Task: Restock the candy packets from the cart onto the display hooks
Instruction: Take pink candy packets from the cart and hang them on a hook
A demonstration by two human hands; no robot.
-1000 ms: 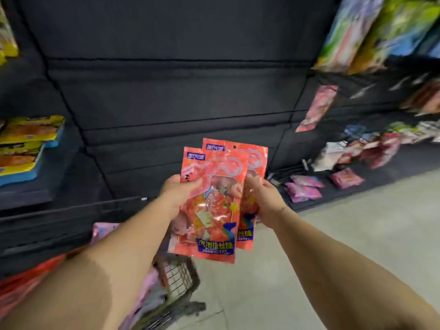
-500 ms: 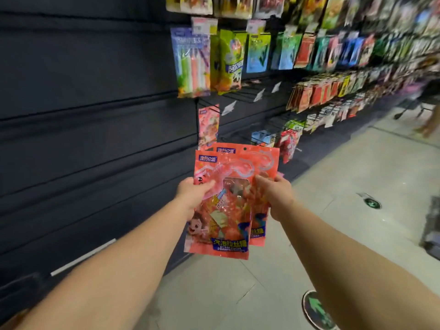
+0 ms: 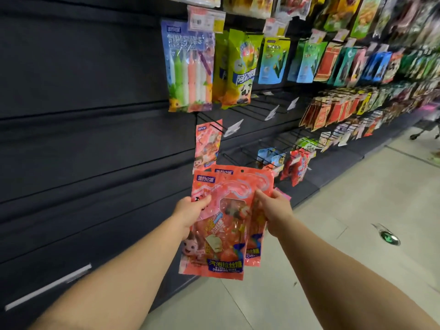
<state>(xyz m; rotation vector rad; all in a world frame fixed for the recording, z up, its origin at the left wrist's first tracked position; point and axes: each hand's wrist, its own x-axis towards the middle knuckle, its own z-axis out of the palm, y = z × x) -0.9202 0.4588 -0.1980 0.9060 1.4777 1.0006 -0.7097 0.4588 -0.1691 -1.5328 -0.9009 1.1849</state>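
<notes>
Two pink-red candy packets (image 3: 220, 222) are held upright in front of the dark display wall (image 3: 83, 151), one overlapping the other, the rear packet offset to the right and a little higher. The left edge of the front packet is pinched by the left hand (image 3: 190, 210), with the thumb laid across the printed face and the fingers hidden behind. The right side of the pair is gripped by the right hand (image 3: 273, 210), its fingers curled over the front of the packets. Both forearms are stretched forward from the bottom corners of the view.

Just above the held pair, a matching pink packet (image 3: 207, 145) is seen hanging from a wire hook (image 3: 212, 123) at the left end of the stocked section. Bare hooks with white price tags (image 3: 233, 128) are ranged to the right of it. Above these, a packet of pastel sticks (image 3: 188, 67) and green packets (image 3: 238, 67) are hung. Further rows of coloured packets are carried along the wall towards the upper right corner, blurred. The pale tiled floor (image 3: 333, 234) is shown to the right, marked with a round green sticker (image 3: 389, 238).
</notes>
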